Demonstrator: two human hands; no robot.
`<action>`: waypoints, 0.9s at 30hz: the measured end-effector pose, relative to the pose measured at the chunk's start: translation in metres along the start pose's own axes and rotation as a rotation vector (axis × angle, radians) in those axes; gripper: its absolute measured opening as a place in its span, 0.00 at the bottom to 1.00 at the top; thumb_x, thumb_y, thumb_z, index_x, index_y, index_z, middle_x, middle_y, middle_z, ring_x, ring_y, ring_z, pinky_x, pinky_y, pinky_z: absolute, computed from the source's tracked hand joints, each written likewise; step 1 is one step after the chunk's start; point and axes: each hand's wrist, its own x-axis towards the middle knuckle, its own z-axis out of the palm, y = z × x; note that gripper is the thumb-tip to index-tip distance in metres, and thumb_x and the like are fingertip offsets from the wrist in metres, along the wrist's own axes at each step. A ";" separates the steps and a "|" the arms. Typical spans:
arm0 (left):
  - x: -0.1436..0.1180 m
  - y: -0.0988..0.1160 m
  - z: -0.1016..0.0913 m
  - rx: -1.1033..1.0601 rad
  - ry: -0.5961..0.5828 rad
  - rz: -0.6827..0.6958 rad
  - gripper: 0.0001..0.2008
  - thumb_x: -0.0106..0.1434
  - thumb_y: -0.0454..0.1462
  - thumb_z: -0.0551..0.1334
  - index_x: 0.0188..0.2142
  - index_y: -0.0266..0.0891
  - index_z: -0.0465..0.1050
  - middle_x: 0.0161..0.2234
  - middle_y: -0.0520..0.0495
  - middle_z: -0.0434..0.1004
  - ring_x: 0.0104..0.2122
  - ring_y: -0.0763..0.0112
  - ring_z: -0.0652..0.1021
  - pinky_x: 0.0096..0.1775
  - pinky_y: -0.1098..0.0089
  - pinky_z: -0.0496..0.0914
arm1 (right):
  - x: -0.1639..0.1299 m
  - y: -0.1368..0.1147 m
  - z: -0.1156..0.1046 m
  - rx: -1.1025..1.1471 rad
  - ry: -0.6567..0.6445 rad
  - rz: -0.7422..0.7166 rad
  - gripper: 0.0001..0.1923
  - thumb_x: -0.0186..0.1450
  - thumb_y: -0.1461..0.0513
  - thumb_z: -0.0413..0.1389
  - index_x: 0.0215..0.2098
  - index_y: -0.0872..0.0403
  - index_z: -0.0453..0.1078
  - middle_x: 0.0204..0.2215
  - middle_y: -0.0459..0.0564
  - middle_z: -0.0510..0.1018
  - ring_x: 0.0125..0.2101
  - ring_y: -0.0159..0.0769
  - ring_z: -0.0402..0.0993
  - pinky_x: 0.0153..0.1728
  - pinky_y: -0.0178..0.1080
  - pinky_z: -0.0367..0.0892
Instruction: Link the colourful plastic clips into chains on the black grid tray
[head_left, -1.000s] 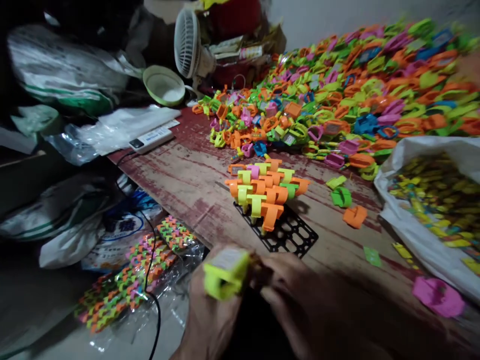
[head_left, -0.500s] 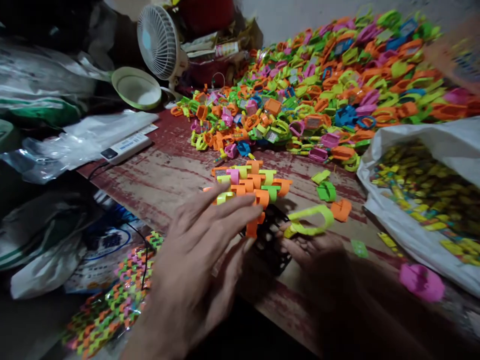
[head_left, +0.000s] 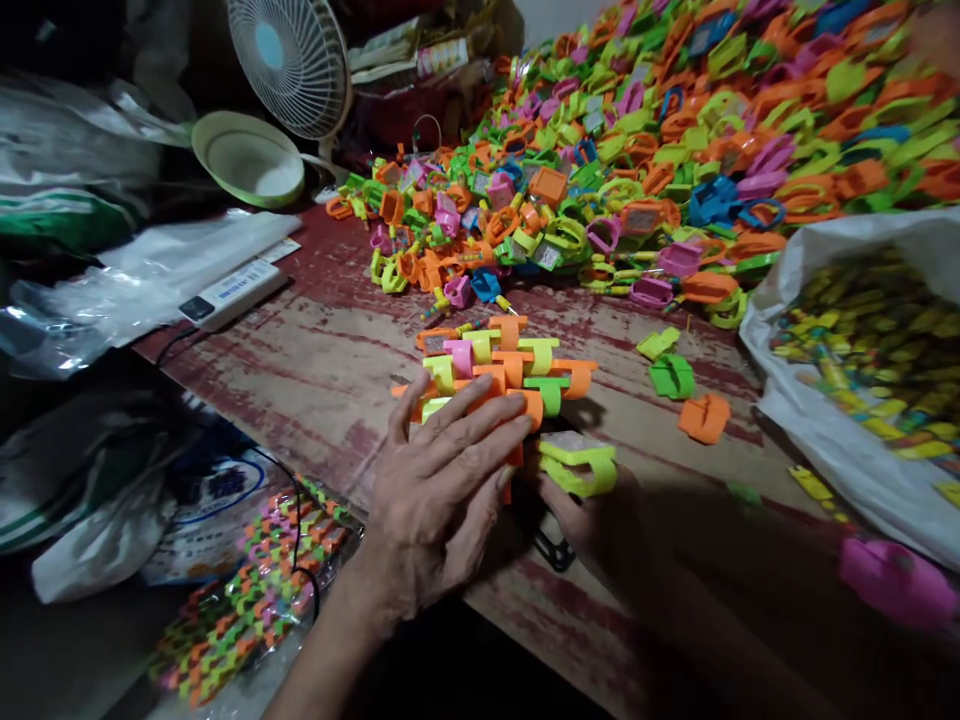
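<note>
My left hand [head_left: 450, 480] lies with fingers stretched over a cluster of toy watches [head_left: 514, 368] in orange, yellow, green and pink plastic. Its fingertips rest against the near side of that cluster. My right hand [head_left: 581, 520], in shadow, holds a yellow toy watch [head_left: 596, 475] close to the cluster's right edge, its flat face turned upward. Beneath it shows part of a black holed rack [head_left: 555, 552]; the hands and watches hide the rest. Most of the right fingers are out of sight behind the yellow watch.
A big heap of toy watches [head_left: 637, 190] covers the table's back. On the right are loose pieces [head_left: 705, 417] and a white sack [head_left: 795, 400] of small yellow parts. At left stand a fan [head_left: 289, 60], a bowl [head_left: 247, 160] and a white power strip [head_left: 236, 295].
The yellow toy watch in my right hand has turned face up and moved left against the cluster. My left hand has settled flatter over the watches. The camera view has shifted slightly.
</note>
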 end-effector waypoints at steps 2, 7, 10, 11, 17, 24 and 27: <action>-0.001 0.000 0.000 0.014 0.004 0.005 0.17 0.68 0.28 0.57 0.55 0.36 0.71 0.56 0.43 0.77 0.63 0.66 0.69 0.69 0.54 0.47 | -0.001 0.000 0.005 0.024 0.043 -0.011 0.08 0.65 0.60 0.56 0.35 0.52 0.77 0.30 0.52 0.83 0.29 0.40 0.80 0.33 0.37 0.76; -0.006 0.000 0.003 -0.006 0.045 -0.022 0.22 0.68 0.29 0.58 0.61 0.37 0.64 0.56 0.43 0.77 0.62 0.66 0.70 0.70 0.54 0.47 | 0.001 -0.005 0.004 0.025 0.126 -0.197 0.10 0.62 0.67 0.52 0.34 0.53 0.76 0.27 0.52 0.82 0.29 0.39 0.81 0.33 0.36 0.77; -0.009 0.001 0.005 -0.110 0.095 -0.076 0.30 0.68 0.30 0.58 0.67 0.33 0.51 0.58 0.38 0.75 0.58 0.67 0.75 0.70 0.56 0.49 | 0.006 -0.010 0.003 0.067 0.106 -0.282 0.14 0.60 0.70 0.50 0.38 0.54 0.77 0.31 0.53 0.83 0.34 0.38 0.82 0.38 0.34 0.77; -0.010 0.002 0.006 -0.138 0.102 -0.080 0.32 0.68 0.30 0.58 0.68 0.33 0.48 0.58 0.37 0.75 0.58 0.68 0.76 0.70 0.56 0.48 | 0.008 -0.012 0.002 0.058 0.093 -0.271 0.16 0.59 0.70 0.50 0.40 0.55 0.77 0.32 0.53 0.83 0.34 0.39 0.82 0.39 0.35 0.77; -0.008 0.005 0.004 -0.170 0.102 -0.076 0.33 0.67 0.28 0.57 0.69 0.36 0.48 0.59 0.38 0.74 0.57 0.67 0.76 0.70 0.56 0.50 | 0.017 -0.020 -0.002 0.063 -0.056 -0.186 0.17 0.55 0.71 0.48 0.35 0.53 0.77 0.29 0.51 0.82 0.29 0.38 0.80 0.34 0.34 0.76; -0.011 -0.002 0.008 0.045 0.066 0.027 0.35 0.69 0.30 0.57 0.71 0.32 0.43 0.60 0.39 0.71 0.62 0.66 0.71 0.70 0.58 0.51 | 0.011 -0.012 0.007 -0.041 0.056 -0.230 0.16 0.59 0.68 0.49 0.39 0.54 0.77 0.31 0.51 0.84 0.33 0.40 0.82 0.36 0.36 0.77; -0.011 -0.006 0.007 0.065 0.027 0.099 0.26 0.68 0.30 0.57 0.65 0.35 0.59 0.60 0.42 0.72 0.65 0.66 0.66 0.71 0.56 0.45 | 0.007 -0.012 0.013 -0.085 0.079 -0.256 0.17 0.60 0.68 0.49 0.41 0.54 0.78 0.30 0.53 0.83 0.31 0.40 0.81 0.35 0.37 0.77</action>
